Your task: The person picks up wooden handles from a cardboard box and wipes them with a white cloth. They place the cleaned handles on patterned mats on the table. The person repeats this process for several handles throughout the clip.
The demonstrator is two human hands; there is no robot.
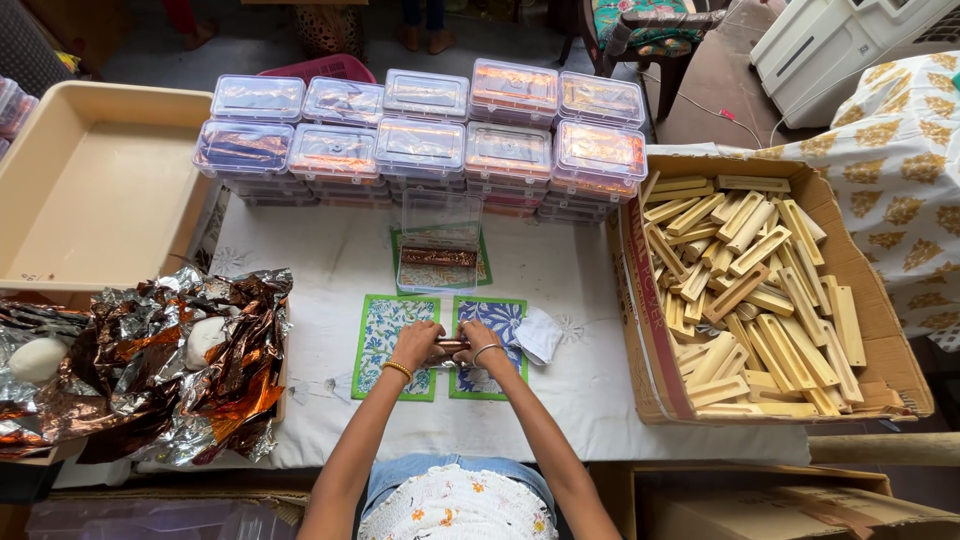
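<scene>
Copper-foiled bar (450,345) sits pinched between my left hand (415,345) and right hand (480,343), above the floral cards (385,335); I judge wrapping underway, ends need folding.

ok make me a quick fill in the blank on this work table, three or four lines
1. Both hands, left hand and right hand, grip one small ____ wrapped bar.
2. The cardboard box on the person's right is full of ____ blocks.
3. The clear lidded boxes are stacked at the table's ____ edge.
4. The crumpled foil lies on the person's ____.

Missing words: copper-coloured; wooden; far; left
</scene>
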